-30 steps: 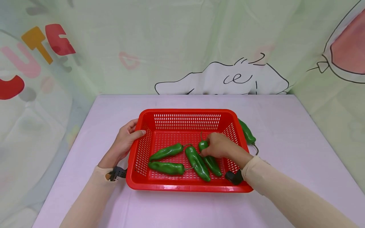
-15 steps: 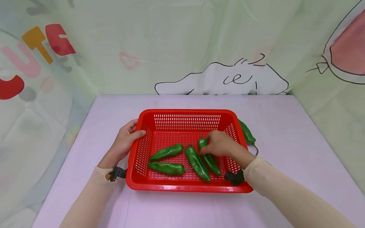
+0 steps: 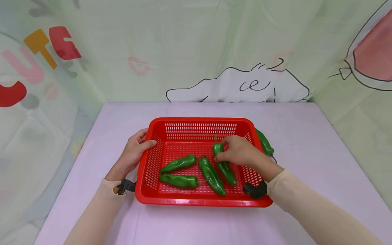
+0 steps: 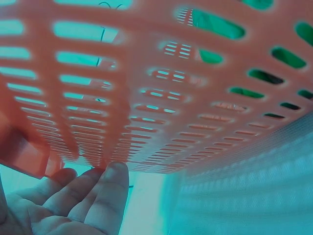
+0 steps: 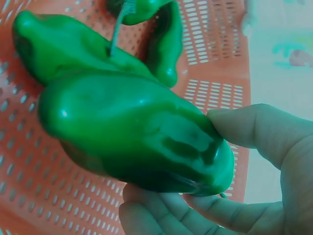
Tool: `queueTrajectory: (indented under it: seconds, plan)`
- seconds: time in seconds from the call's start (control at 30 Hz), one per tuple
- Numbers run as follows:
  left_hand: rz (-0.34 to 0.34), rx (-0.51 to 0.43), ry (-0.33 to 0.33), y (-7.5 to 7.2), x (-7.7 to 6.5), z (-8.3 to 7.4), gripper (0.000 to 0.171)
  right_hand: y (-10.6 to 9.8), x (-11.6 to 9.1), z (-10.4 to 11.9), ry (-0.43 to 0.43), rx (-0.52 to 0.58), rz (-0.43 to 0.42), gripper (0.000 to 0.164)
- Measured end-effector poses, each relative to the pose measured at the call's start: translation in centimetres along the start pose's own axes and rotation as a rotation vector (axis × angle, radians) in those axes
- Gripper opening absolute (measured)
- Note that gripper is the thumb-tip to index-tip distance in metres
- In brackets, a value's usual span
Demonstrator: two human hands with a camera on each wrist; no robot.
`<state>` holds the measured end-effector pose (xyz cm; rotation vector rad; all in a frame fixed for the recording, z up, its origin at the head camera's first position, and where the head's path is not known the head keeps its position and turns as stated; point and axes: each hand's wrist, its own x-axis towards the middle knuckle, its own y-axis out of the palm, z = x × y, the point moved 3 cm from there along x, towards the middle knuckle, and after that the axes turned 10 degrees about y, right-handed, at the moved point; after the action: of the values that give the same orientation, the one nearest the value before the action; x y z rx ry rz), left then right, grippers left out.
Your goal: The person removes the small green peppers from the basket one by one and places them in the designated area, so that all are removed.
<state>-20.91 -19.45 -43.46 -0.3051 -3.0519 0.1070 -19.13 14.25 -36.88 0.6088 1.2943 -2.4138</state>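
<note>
A red plastic basket (image 3: 202, 202) with slotted walls sits in the middle of the table. My left hand (image 3: 135, 149) grips its left rim, thumb over the edge; in the left wrist view the fingers (image 4: 105, 200) lie against the outside. Inside the basket, my right hand (image 3: 239, 151) pinches a long green pepper (image 3: 227, 173) near its stem end, between thumb and fingers. The right wrist view shows this pepper (image 5: 132, 127) close up, overlapping the others. To its left lie three more green peppers, one slanted (image 3: 212, 176) and two at the left (image 3: 178, 163).
Another green pepper (image 3: 265, 143) lies on the table just outside the basket's right wall, partly hidden by it. The table (image 3: 183, 224) has a pale lilac cover. Behind it hangs a light green printed curtain (image 3: 183, 51).
My right hand has shifted a little toward the far side of the basket, and the pinched pepper has come along with it. The left hand stays in place on the rim.
</note>
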Motion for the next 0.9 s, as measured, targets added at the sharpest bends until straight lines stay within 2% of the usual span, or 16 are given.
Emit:
queueTrajectory:
  seconds: [0.5, 0.9]
  plan:
    - [-0.002, 0.0, -0.001, 0.1, -0.1, -0.1, 0.058, -1.5, -1.1, -0.2, -0.043, 0.079, -0.011, 0.064]
    - [0.002, -0.015, -0.006, 0.1, 0.0, -0.1, 0.058, -2.8, -2.1, -0.7, -0.042, 0.187, -0.018, 0.067]
